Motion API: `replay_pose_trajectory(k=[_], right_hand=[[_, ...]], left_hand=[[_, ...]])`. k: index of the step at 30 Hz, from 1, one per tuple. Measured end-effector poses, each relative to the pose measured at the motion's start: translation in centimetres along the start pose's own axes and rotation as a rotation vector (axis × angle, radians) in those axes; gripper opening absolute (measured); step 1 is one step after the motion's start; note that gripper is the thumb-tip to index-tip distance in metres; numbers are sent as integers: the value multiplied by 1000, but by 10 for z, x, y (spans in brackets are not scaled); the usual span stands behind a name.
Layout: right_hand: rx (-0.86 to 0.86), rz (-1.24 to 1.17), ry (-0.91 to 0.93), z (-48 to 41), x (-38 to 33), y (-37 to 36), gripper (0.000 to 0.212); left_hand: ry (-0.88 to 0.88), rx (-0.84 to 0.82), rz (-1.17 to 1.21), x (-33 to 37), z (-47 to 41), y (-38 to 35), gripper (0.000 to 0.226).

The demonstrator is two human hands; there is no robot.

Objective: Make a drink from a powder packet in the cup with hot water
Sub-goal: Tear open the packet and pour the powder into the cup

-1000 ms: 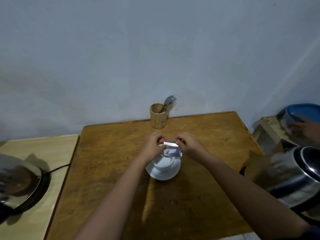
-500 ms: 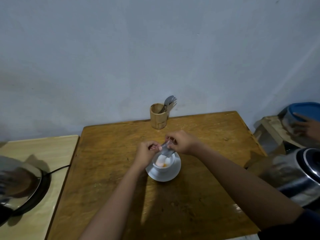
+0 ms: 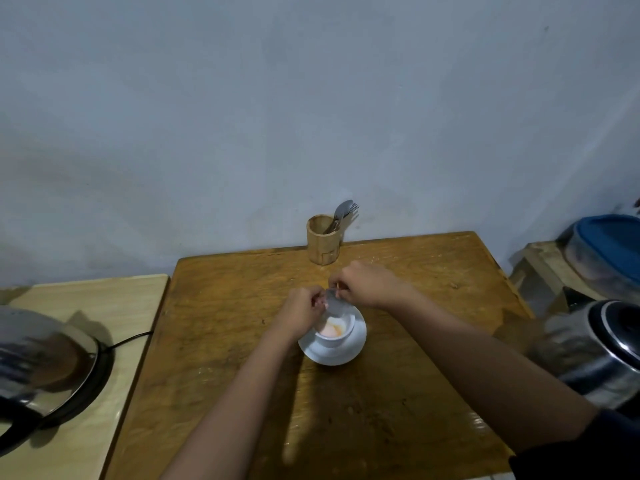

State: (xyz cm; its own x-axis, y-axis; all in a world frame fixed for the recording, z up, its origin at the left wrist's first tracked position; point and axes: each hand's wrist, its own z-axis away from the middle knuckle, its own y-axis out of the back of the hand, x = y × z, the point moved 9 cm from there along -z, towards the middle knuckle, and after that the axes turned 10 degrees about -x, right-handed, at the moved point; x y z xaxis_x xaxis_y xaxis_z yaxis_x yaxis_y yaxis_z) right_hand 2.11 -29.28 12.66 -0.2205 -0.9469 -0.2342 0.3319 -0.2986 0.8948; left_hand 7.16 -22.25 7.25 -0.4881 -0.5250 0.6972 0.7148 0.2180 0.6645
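A white cup stands on a white saucer in the middle of the wooden table. Pale pink-orange powder lies in the cup. A small silvery packet is tilted over the cup's far rim. My left hand pinches its left end and my right hand pinches its upper right end. A steel kettle sits at the right edge, partly hidden behind my right forearm.
A wooden holder with a spoon and fork stands at the table's far edge by the wall. A second steel kettle on a black base sits on a lighter table at the left. A blue-lidded container rests on a stool at right.
Both hands tipped the packet over the cup and powder has fallen into it. The hands stay at the cup's far rim. Another person's hand at the blue-lidded container is gone from view.
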Motion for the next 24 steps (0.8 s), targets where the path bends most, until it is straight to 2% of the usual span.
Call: replay_pose_trajectory(k=[5, 10, 14, 24], right_hand=[[-1, 48, 4, -1, -9, 1, 14], [-11, -3, -58, 0, -2, -3, 13], [9, -42, -103, 1, 1, -4, 13], [-6, -87, -130, -2, 3, -13, 13]], left_hand=[[-17, -2, 52, -1, 7, 5, 8], [-4, 11, 63, -6, 10, 8, 29], [-7, 26, 78, -6, 13, 10, 11], [40, 23, 98, -10, 14, 10, 17]])
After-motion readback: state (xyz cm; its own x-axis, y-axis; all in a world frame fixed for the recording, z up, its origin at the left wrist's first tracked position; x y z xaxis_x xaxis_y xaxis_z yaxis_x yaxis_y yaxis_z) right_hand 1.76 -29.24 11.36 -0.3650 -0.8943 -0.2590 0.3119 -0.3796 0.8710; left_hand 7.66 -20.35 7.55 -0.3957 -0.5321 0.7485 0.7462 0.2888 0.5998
